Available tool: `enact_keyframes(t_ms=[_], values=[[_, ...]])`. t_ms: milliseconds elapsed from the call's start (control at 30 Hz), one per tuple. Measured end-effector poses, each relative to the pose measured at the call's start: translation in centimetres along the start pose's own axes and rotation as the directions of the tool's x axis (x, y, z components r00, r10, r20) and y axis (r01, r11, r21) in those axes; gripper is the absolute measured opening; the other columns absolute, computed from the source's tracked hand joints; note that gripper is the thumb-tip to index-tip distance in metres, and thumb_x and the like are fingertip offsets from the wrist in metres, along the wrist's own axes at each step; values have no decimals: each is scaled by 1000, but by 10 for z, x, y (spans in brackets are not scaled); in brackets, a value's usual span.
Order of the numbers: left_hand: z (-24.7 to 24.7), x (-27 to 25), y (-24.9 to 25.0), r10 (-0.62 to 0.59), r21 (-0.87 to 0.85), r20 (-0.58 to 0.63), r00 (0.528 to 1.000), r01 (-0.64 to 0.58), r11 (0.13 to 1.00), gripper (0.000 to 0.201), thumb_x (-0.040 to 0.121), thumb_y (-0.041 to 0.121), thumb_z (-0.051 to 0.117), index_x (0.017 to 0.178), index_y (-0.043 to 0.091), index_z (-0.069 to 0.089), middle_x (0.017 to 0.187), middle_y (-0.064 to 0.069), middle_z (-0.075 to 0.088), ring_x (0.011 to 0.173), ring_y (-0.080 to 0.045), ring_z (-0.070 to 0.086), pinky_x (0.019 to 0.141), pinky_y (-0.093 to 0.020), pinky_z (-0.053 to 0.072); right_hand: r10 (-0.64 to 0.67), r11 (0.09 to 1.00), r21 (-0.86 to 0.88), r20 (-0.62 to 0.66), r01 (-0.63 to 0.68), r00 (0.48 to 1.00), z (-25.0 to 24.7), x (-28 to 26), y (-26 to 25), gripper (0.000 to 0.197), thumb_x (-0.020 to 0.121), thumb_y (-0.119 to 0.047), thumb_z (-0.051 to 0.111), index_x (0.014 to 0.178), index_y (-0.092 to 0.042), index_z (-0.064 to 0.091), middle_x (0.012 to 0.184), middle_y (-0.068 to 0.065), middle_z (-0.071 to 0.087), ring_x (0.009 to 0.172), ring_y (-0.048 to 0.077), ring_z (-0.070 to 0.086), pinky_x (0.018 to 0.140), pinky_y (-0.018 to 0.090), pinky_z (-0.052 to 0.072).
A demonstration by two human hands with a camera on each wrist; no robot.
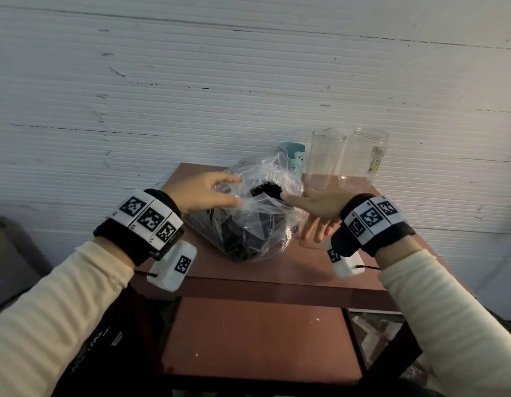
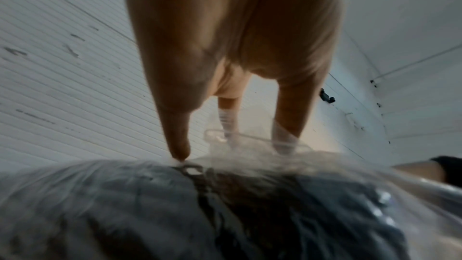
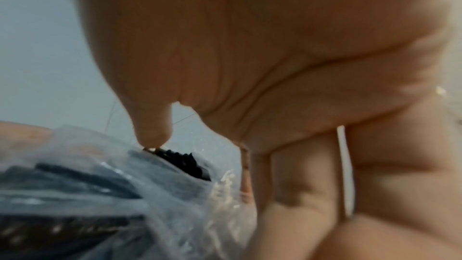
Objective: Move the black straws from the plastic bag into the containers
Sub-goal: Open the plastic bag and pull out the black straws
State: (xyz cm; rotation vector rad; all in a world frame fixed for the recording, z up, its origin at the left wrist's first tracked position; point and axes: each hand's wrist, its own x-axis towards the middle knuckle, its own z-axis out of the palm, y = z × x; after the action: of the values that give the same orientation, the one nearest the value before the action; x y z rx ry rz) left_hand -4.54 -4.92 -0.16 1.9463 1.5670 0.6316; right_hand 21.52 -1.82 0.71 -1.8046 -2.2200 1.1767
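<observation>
Lying crumpled on the reddish-brown table (image 1: 320,270), the clear plastic bag (image 1: 265,224) holds a dark mass of black straws (image 1: 243,239), most of them low in the bag near the table's front edge, with one short bundle of straw ends showing higher up at its mouth. The left hand (image 1: 204,193) comes in from the left and grips the film at the bag's upper edge; in the head view its fingers (image 1: 228,179) curl over the plastic with the thumb below, and in the left wrist view two fingertips sit behind a layer of film while the thumb tip touches the top of the bag (image 2: 225,205). The right hand (image 1: 314,207) reaches from the other side with its fingers mostly straight and slightly spread; its thumb tip touches the black straws (image 3: 185,162) at the bag's mouth (image 3: 160,195), and the remaining fingers point down beside the bag toward the table. At the back of the table, near the white ribbed wall (image 1: 191,81), stand a small light-blue cup (image 1: 294,160) printed with a bear face, a clear tumbler (image 1: 326,159) and a clear jar (image 1: 363,157), the two clear ones side by side. Both wrists carry black bands with white square-patterned markers.
</observation>
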Motion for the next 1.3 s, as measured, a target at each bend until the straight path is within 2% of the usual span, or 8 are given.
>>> enact_keyframes(t_ms=[100,200,333,700,867,1033,1167,1300], values=[[-1,6,-2,-34,103,-137,990,48,993,59,82,45,70,136,38,50,152,1,40,135,-18,42,114,-36,31,30,995,92,-25,-27,999,1,13,-6,100,74,-77,44,148,-15,18,101,24,68,71,30,73,64,36,58],[-1,13,-7,-85,166,-188,978,117,979,64,80,58,63,139,42,44,149,-5,44,125,-22,51,108,-33,36,35,992,125,-81,-24,996,1,29,-13,67,92,-51,54,136,-8,28,109,21,65,79,33,71,73,42,59],[1,18,-7,-122,171,-167,978,150,974,61,92,52,54,146,38,33,157,-7,30,145,-29,25,118,-41,23,7,995,94,-192,11,981,1,39,-24,46,98,-26,48,137,-7,34,127,23,55,107,39,63,90,46,54],[-4,11,-10,-141,131,-104,985,154,979,65,93,50,53,150,37,25,162,-2,16,148,-23,19,119,-38,18,-1,988,155,45,-6,999,14,26,-30,9,100,-25,47,105,-18,45,116,19,45,101,40,60,95,55,49],[-6,17,-7,-153,58,-92,984,159,986,62,94,45,53,150,36,27,161,-2,18,147,-22,22,116,-35,21,-37,978,205,18,32,999,15,27,-29,49,98,-29,49,140,-22,25,134,25,45,93,43,68,90,53,54],[1,23,2,-206,-297,-191,960,143,944,53,94,32,59,144,33,40,158,-2,25,130,-19,40,105,-39,43,-158,943,291,-27,159,987,13,20,-27,56,100,-21,46,144,-38,15,151,26,27,100,46,64,92,55,51],[1,27,12,-215,-374,-280,936,100,922,60,88,49,61,141,26,44,154,-4,33,133,-22,41,108,-43,42,-220,889,399,-56,224,974,12,14,-27,53,101,-25,43,142,-45,15,156,19,17,99,49,64,91,59,50],[2,30,14,-209,-330,-303,930,103,938,66,87,45,66,143,22,41,153,-5,36,138,-23,37,111,-37,33,-277,859,421,-100,292,956,16,12,-26,58,100,-22,45,139,-53,15,135,18,45,94,48,64,89,57,52]])
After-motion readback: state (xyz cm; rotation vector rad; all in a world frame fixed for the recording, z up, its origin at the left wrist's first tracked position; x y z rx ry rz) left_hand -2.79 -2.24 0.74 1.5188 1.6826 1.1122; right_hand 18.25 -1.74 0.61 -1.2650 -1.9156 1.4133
